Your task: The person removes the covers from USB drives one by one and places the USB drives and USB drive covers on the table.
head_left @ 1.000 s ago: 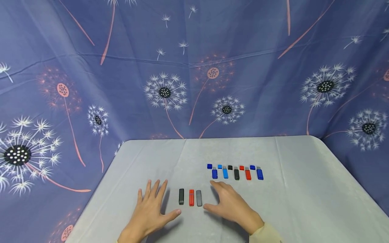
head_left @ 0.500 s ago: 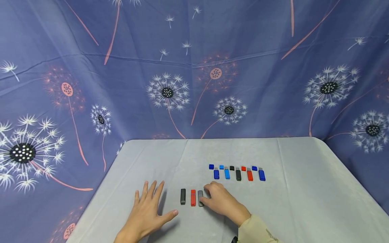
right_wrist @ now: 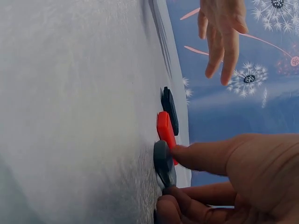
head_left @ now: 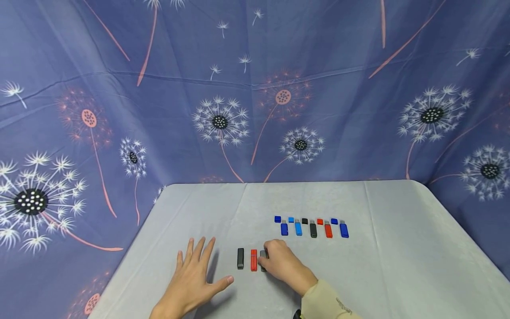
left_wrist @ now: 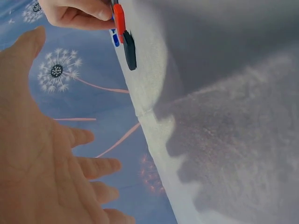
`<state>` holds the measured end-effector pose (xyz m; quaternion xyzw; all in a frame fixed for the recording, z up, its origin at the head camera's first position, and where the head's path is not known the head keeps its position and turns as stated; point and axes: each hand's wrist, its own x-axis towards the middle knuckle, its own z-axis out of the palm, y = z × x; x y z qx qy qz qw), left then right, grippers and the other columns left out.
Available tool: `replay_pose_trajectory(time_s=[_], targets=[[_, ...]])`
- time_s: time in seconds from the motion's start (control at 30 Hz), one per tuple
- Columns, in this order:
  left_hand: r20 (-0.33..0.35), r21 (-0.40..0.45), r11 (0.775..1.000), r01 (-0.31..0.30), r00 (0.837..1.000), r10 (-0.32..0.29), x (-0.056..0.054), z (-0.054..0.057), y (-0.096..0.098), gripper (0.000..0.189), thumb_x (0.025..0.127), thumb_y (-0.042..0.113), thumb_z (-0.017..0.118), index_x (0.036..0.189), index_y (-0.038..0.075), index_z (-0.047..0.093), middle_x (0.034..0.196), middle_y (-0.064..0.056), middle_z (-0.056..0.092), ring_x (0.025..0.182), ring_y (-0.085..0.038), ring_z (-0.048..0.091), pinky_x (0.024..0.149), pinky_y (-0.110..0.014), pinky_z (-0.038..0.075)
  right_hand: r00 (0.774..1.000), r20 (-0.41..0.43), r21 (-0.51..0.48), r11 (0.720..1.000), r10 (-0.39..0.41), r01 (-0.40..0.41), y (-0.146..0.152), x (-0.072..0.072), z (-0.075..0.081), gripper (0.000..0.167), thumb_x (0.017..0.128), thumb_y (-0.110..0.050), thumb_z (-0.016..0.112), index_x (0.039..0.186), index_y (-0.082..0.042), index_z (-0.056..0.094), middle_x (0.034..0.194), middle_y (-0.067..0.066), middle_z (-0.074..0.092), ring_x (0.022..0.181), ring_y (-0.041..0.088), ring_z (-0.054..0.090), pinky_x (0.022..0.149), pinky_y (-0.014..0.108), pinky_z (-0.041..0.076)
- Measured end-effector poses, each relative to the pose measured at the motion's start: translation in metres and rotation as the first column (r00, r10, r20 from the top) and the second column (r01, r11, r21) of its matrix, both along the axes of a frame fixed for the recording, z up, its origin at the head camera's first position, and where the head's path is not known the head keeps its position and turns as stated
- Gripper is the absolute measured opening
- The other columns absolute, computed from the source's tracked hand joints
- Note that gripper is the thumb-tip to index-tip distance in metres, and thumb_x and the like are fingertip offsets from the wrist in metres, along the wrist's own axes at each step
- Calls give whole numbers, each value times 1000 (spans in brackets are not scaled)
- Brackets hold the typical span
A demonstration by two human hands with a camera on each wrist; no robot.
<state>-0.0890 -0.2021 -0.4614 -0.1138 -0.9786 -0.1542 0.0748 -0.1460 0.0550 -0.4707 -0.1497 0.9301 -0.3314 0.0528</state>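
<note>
Three capped USB sticks lie in a row on the white-covered table: a black one (head_left: 241, 258), a red one (head_left: 253, 260) and a grey one (right_wrist: 162, 158). My right hand (head_left: 284, 261) has its thumb and fingers on either side of the grey USB stick, pinching it at the right end of the row. Most of that stick is hidden by the hand in the head view. To the left of the black stick, my left hand (head_left: 194, 277) is spread with straight fingers, held above the cloth and touching none of the sticks.
Farther back on the table (head_left: 207, 204), several uncapped USB sticks stand in a line, among them a light blue one (head_left: 298, 228), a red one (head_left: 328, 230) and a dark blue one (head_left: 344, 229). Small loose caps, such as a red cap (head_left: 320, 222), lie behind them. A dandelion-patterned curtain (head_left: 171, 110) hangs behind.
My right hand has moved left and closed its thumb and fingers on the grey USB stick. The left hand has barely shifted. The head view has turned slightly left.
</note>
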Motion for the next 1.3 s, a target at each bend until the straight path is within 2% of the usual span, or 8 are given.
replay_pose_trajectory(time_s=[0.23,0.43,0.63,0.7,0.77,0.87,1.07,1.3], targets=[[-13,3,1000,11,1000,-11,0,1,2,109,79,83,65,160,14,40,159,-23,43,151,-53,26,111,-80,24,997,44,20,998,-62,61,-3,-1,1,24,84,-13,83,93,4,68,84,8,68,74,16,57,65,36,53],[-29,5,1000,20,999,-20,0,3,5,108,79,83,64,159,14,40,158,-23,44,150,-54,27,111,-79,24,992,83,-25,995,-94,96,-2,2,2,28,81,-9,85,95,2,64,71,2,56,64,15,52,54,28,44],[-21,14,999,32,999,-32,-1,5,10,108,79,82,65,160,15,39,158,-23,43,150,-54,26,110,-80,24,989,115,-72,992,-95,103,6,5,3,25,82,-4,82,99,3,65,68,0,53,60,12,49,52,25,39],[-17,17,999,35,999,-35,-2,5,13,108,79,82,65,160,15,38,159,-23,43,151,-54,26,111,-80,24,990,113,-84,992,-89,99,10,7,3,21,82,-3,82,96,3,67,67,-1,52,60,11,48,53,25,39],[-4,29,999,42,999,-42,-3,6,16,108,80,81,65,161,15,37,160,-22,42,152,-53,23,111,-80,23,993,95,-98,992,-75,84,14,8,3,16,82,-2,81,91,2,68,65,-2,51,61,11,47,55,25,38],[51,72,996,53,997,-57,-3,8,23,108,80,80,66,162,16,35,162,-22,38,154,-52,18,113,-79,20,997,71,-123,991,-41,49,21,11,5,10,83,0,79,85,-1,70,66,-3,52,63,11,48,56,25,38],[180,167,982,91,976,-121,-4,13,40,105,83,76,66,164,19,30,165,-19,32,156,-51,11,116,-77,19,997,72,-156,987,-17,28,36,16,10,8,87,1,77,94,-2,75,77,-2,60,72,14,53,60,26,44],[181,219,965,142,966,-184,-5,22,58,104,84,79,63,164,24,27,167,-16,31,156,-49,12,118,-73,22,996,-27,-150,986,-83,78,54,24,19,8,84,2,80,88,-4,77,83,-1,66,75,10,57,63,24,48]])
